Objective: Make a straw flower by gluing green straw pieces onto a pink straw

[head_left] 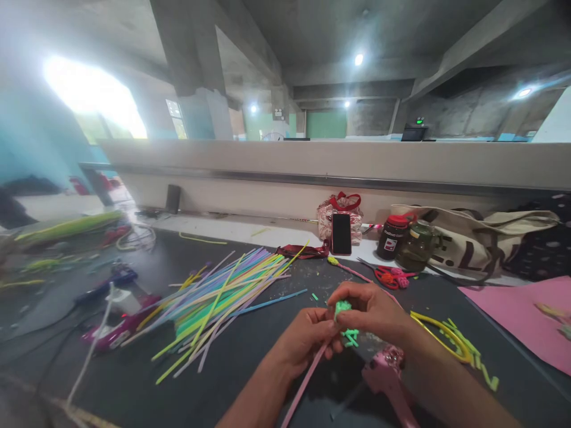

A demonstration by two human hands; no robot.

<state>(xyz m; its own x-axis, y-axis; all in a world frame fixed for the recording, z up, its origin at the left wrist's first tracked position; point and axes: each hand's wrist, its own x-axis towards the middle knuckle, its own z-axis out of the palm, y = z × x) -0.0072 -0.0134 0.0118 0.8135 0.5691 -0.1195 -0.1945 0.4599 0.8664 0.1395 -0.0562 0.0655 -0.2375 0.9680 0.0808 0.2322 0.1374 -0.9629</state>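
Both hands meet over the dark table. My left hand (307,336) is closed round a long pink pipe-cleaner-like stem (307,383), whose lower end runs down toward me. The fingers of my right hand (372,306) pinch a small bright green fuzzy cluster (342,307) at the stem's top; the exact join is hidden by fingers. Just below the hands lie several short green cut pieces (351,337). A pink glue gun (386,374) rests under my right forearm. Beyond my right hand, another pink stem with a yellow-green tip (332,261) lies on the table.
Left of the hands spreads a pile of coloured pipe cleaners (232,297), beside a magenta power strip (111,333) with cords. Red-handled scissors (388,277), a phone (341,233), a dark red-lidded bottle (392,236) and a jar (414,245) stand or lie behind. Yellow coils (446,339) are right.
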